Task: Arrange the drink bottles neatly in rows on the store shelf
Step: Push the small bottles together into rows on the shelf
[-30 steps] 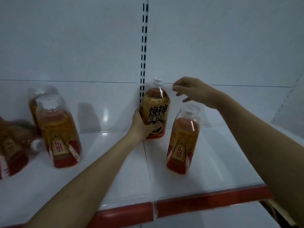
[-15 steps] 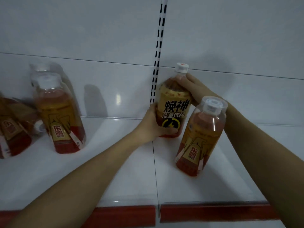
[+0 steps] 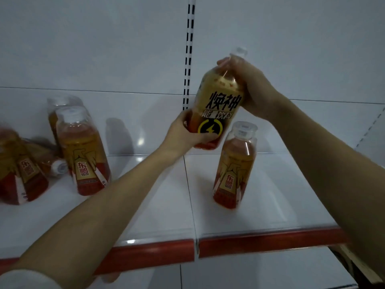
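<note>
- Head view: white store shelf point(image 3: 145, 215), red front edge; bottles stand and lie near its left edge, some cut off and blurred.
- Lightning-label energy drink bottle point(image 3: 218, 105) is lifted clear above the shelf's back-middle, long axis tilted right.
- Left hand point(image 3: 185, 134) grasps its base; right hand point(image 3: 252, 86) grips the neck.
- Red-label bottle point(image 3: 233, 165) stands directly below.

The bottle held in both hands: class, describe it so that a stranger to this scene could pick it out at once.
Look at the white shelf with the red front edge, near the slotted upright on the back wall. Above the shelf, the left hand grips the held bottle at its base and the right hand at its neck. Unlike its neighbours, it is tilted and bears a yellow lightning ring.
</note>
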`<state>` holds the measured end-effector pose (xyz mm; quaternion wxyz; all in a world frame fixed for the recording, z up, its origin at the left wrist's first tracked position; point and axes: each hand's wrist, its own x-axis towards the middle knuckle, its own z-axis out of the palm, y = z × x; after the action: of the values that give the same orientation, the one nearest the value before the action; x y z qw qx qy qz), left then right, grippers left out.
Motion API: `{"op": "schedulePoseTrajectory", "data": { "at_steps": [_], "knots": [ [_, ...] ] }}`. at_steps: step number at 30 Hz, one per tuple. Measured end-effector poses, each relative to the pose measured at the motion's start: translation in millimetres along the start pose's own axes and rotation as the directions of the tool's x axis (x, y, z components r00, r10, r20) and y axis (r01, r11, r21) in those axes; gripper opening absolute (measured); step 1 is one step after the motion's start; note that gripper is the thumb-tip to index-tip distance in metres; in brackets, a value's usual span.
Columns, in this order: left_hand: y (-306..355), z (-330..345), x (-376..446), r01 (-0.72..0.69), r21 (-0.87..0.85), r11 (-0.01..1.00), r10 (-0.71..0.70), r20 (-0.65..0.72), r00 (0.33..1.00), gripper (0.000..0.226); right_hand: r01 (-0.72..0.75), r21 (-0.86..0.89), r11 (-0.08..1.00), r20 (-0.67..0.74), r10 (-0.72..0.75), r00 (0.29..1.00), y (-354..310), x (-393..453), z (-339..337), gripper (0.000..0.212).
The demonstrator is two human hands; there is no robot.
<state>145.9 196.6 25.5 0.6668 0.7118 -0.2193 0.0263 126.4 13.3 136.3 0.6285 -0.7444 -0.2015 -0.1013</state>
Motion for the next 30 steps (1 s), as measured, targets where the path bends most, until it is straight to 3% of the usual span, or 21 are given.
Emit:
{"op": "schedulePoseTrajectory", "data": {
  "at_steps": [8, 11, 16, 24, 30],
  "knots": [
    [79.5, -0.1, -38.9, -0.176, -0.148, 0.973, 0.170, -0.055, 0.984, 0.076, 0.338, -0.109, 0.935, -0.078, -0.347, 0.935, -100.7, -31.7, 39.3, 0.025],
    [64.7, -4.6, -80.4, -0.122, -0.153, 0.981, 0.109, -0.085, 0.990, 0.076, 0.295, -0.163, 0.941, -0.065, -0.309, 0.949, -97.8, -52.1, 67.3, 0.027],
    [32.5, -34.3, -147.5, -0.034, -0.209, 0.977, 0.010, -0.115, 0.993, 0.083, 0.145, -0.108, 0.984, -0.096, -0.155, 0.983, -65.8, -87.2, 121.3, 0.059],
    [20.3, -123.0, -229.8, -0.006, -0.214, 0.977, -0.031, -0.170, 0.985, 0.094, 0.161, 0.153, 0.975, -0.218, -0.126, 0.968, -43.1, -127.3, 248.0, 0.036],
    [19.0, -202.4, -316.2, 0.028, -0.188, 0.982, -0.059, -0.160, 0.985, 0.083, 0.162, 0.149, 0.975, -0.285, -0.115, 0.952, -52.7, -156.4, 358.5, 0.033]
  ]
}}
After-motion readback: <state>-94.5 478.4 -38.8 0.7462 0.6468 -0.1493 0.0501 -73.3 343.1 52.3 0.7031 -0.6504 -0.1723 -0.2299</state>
